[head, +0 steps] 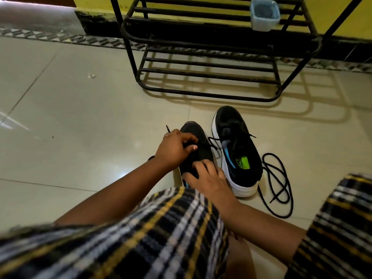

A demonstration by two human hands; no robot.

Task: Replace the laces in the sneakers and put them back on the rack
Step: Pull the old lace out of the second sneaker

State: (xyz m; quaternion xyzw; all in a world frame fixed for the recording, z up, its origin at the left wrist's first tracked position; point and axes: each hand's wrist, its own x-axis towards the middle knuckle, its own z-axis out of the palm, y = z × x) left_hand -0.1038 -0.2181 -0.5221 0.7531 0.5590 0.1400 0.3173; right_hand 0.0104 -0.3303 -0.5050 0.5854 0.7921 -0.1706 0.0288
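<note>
The rack [211, 63] stands ahead, well apart from both hands. 2 sneakers sit on the floor [80, 117], toes toward it: the right sneaker [237, 150] unattended, the left sneaker [199, 146] under both hands. The left hand [173, 150] pinches its lace [168, 128] nearer the toe; the right hand [205, 176] grips the tongue area. A loose lace [279, 182] lies right.

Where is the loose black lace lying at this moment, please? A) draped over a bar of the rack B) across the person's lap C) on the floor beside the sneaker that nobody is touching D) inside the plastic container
C: the loose black lace lies coiled on the floor tiles just right of the untouched sneaker, while both hands work on the other sneaker.
</note>
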